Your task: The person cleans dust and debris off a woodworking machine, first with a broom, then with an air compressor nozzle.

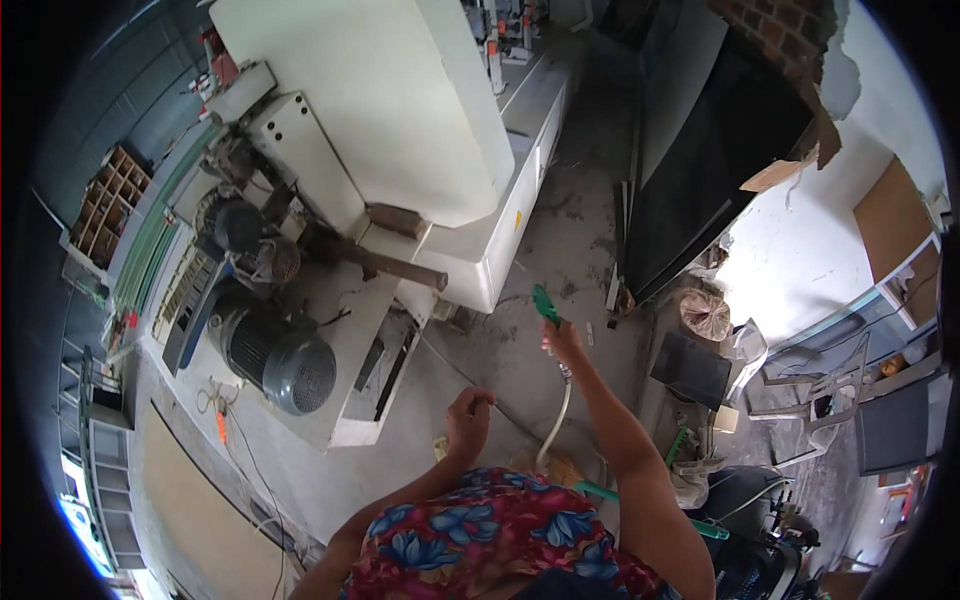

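My right hand (564,341) is wrapped round the handle of a green air blow gun (543,303), held out ahead of me over the floor. A pale hose (557,418) runs from the gun's lower end back toward my body. My left hand (468,420) hovers in front of my chest with its fingers curled in, and nothing shows in it. A thin dark cable or rod (447,361) crosses the floor and passes behind those fingertips in this view.
A large white machine (375,90) stands ahead and to the left, with a grey electric motor (272,352) on its near side. Dark panels (715,150) lean at the right wall. Below them are a wrapped round bundle (705,314) and a metal chair frame (810,410).
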`<state>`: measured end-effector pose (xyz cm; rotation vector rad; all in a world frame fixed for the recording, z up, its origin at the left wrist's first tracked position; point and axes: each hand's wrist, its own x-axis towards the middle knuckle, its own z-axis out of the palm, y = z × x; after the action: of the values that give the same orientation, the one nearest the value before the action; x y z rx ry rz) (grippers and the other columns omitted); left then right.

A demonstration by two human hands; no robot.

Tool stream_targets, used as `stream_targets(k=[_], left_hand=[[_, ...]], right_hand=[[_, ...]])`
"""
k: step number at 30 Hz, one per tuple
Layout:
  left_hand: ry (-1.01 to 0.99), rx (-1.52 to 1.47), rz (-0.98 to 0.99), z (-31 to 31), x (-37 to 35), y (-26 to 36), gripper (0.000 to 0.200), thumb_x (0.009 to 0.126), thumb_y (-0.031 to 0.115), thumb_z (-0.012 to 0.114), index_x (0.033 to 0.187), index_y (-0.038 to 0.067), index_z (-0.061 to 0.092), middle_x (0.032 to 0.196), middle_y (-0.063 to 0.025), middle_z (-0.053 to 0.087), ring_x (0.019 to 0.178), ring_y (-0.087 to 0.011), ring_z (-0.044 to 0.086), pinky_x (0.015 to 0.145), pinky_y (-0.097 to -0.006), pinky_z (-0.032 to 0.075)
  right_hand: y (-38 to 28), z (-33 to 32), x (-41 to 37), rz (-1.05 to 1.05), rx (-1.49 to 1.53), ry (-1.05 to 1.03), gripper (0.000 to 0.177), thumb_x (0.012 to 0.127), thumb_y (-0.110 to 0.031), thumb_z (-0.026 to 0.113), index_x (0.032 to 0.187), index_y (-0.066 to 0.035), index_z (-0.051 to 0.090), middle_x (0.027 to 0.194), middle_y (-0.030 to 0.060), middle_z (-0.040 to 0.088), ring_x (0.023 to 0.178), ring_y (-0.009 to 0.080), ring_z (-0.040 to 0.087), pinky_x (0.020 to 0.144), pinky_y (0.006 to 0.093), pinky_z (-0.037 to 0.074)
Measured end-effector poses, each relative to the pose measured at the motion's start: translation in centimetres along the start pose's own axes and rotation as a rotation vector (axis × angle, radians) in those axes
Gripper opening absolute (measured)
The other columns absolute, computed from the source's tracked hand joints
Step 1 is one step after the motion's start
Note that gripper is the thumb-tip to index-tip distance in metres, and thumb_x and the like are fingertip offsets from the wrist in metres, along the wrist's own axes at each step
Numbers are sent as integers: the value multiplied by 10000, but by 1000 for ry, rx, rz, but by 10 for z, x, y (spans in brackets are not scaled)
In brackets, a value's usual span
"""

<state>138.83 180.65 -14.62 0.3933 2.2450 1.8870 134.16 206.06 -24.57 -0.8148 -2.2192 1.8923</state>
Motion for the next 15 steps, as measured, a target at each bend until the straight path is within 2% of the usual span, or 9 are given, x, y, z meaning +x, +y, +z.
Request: stream_targets(k=[1,4,7,10,12,13,15], left_hand=[[-4,-11,2,0,-2,0,147,826,-7,459,815,26,602,673,-4,572,554,-39,461,487,-211,351],[-24,-26,-2,-5,-2,1,150,827,-16,459,819,24,603,694,-1,576,573,-35,458,500,-205,351],[-37,-47,-39,-11,-3,2,154,824,-25,458,823,22,604,715,-6,586,600,-41,474,523,-204,365],[-24,-49,-41,-22,-2,6,156,820,-34,459,832,20,606,725,-18,594,652,-58,525,567,-217,403],[5,-33,-20,-27,-2,11,155,815,-40,464,841,17,605,730,-30,602,695,-73,560,604,-229,429],[37,-26,45,-29,-2,8,155,798,-47,479,857,17,606,757,-59,605,753,-142,609,647,-250,455],[50,14,233,-38,-7,12,158,769,-43,500,864,23,608,784,-81,604,746,-194,610,643,-283,459]], right_hand=[[-13,6,-19,-40,-33,-101,311,912,-317,501,895,-11,553,716,62,606,600,145,583,581,304,470],[-9,25,-41,11,21,-289,322,911,-324,509,906,-4,547,722,63,608,630,142,583,594,305,465],[-9,36,-48,-177,-147,-14,330,912,-327,509,922,2,540,724,71,610,649,151,582,601,310,461],[-37,40,-74,-322,-149,-92,316,907,-311,516,932,4,536,726,82,611,676,164,594,617,315,462],[-58,50,-86,-430,-163,-80,248,888,-250,529,917,-4,536,724,109,601,652,233,589,610,330,461],[-67,58,-97,-478,-168,-89,214,878,-220,536,910,-9,536,723,123,596,640,268,586,606,337,460],[-87,80,-120,-510,-230,-331,208,866,-209,543,936,-13,539,755,143,603,681,313,596,623,358,464]])
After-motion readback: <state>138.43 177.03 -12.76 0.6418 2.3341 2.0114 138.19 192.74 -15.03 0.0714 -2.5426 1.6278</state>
